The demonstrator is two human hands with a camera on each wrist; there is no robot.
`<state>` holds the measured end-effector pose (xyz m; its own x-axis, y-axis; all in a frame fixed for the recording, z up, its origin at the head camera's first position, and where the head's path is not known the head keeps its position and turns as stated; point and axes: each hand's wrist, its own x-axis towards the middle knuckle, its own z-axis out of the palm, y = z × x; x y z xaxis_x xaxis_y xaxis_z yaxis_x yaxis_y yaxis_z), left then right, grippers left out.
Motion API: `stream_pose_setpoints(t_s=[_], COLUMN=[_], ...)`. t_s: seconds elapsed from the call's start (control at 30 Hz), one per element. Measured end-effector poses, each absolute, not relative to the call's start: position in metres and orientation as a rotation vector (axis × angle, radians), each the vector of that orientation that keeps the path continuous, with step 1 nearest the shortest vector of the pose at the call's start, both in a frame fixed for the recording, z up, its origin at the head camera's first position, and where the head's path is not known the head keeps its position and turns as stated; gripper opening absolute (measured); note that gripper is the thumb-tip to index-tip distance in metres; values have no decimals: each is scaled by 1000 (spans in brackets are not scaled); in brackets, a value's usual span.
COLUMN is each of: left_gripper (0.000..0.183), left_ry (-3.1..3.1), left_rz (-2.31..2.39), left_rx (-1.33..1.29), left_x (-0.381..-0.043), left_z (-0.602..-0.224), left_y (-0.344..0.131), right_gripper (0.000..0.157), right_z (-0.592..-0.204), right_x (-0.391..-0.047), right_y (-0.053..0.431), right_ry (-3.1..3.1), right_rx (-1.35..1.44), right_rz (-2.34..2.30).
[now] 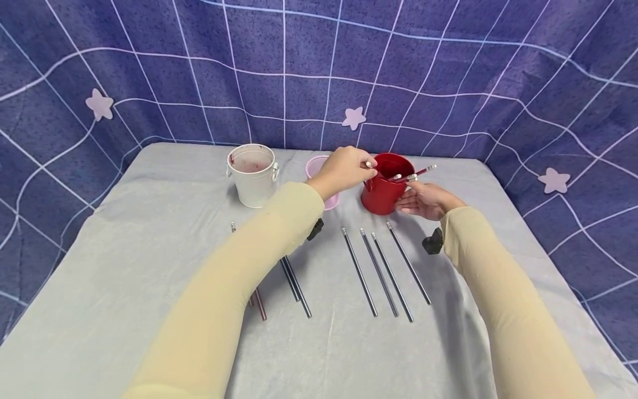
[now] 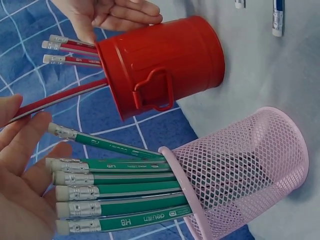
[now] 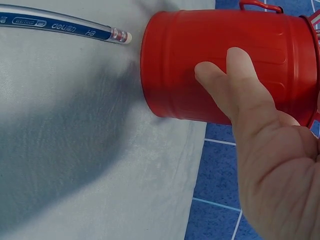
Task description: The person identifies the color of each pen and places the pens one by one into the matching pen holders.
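My left hand pinches a red pencil near its end, above the red bucket. The pencil's far end is inside the bucket's rim. Several other red pencils lean in the bucket with their eraser ends sticking out. At the bucket's right side is my right hand, its fingers extended along the red wall and its thumb up by the rim. Just below my left hand in the left wrist view, a pink mesh cup holds several green pencils; my left forearm partly hides this cup in the head view.
A white bucket stands at the back left. Several blue pencils lie in front of the red bucket. More dark pencils and red pencils lie partly under my left arm. A blue curtain hangs behind the table.
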<state>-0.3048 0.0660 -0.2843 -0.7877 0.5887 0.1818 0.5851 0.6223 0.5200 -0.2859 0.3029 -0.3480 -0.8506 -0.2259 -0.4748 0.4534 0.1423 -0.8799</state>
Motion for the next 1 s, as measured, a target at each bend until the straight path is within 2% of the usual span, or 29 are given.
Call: stream_pose_setpoints(t_s=[0.4,0.73,1.0], left_gripper=[27,25,27], left_ry=[2759,2694,2670], left_rz=[984,1165,1132], left_rx=[955,946,943], left_x=[-306,-305,-304], left_z=[-286,-276,-271], left_y=[59,40,30], right_gripper=[54,61,62], right_z=[-348,-347,-349], right_x=[-287,-287,-286], right_y=[298,301,301], right_ry=[1923,1955,1968], right_rx=[214,219,206], right_rz=[-1758,-1737,-1716])
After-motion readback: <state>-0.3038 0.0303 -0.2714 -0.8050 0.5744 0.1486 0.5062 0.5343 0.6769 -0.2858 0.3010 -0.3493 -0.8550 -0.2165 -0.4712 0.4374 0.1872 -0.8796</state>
